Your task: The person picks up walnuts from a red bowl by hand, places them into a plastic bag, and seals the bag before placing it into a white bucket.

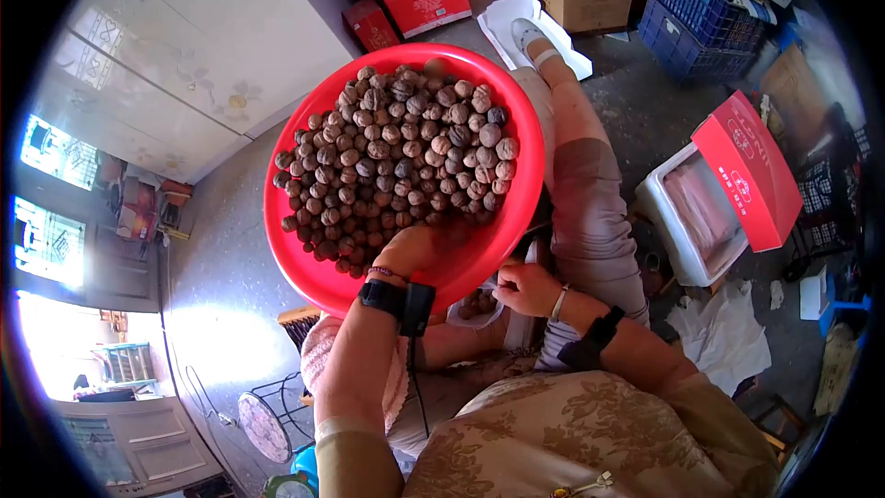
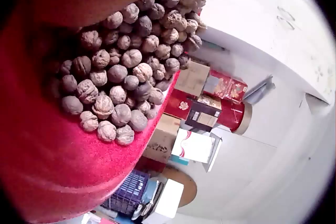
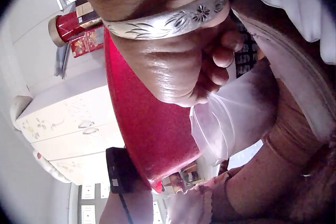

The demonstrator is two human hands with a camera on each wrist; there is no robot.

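Note:
A wide red basin (image 1: 502, 101) holds a heap of brown walnuts (image 1: 387, 143). My left hand (image 1: 413, 254) reaches over its near rim into the front edge of the heap, and its fingers are lost in shadow there. The left wrist view shows the walnuts (image 2: 118, 74) piled against the red basin wall (image 2: 68, 155). Below the basin's near right side, my right hand (image 1: 533, 290) has its fingers curled at the edge of a clear plastic bag (image 3: 226, 113), pinching it. Some walnuts lie inside this bag (image 1: 475, 311), between the legs.
An open white foam box (image 1: 678, 221) with a red lid flap stands right. Cardboard boxes (image 1: 595, 0) and blue crates (image 1: 701, 28) are stacked at the back. White cabinets (image 1: 184, 46) line the left; a round stool (image 1: 265, 426) stands at lower left.

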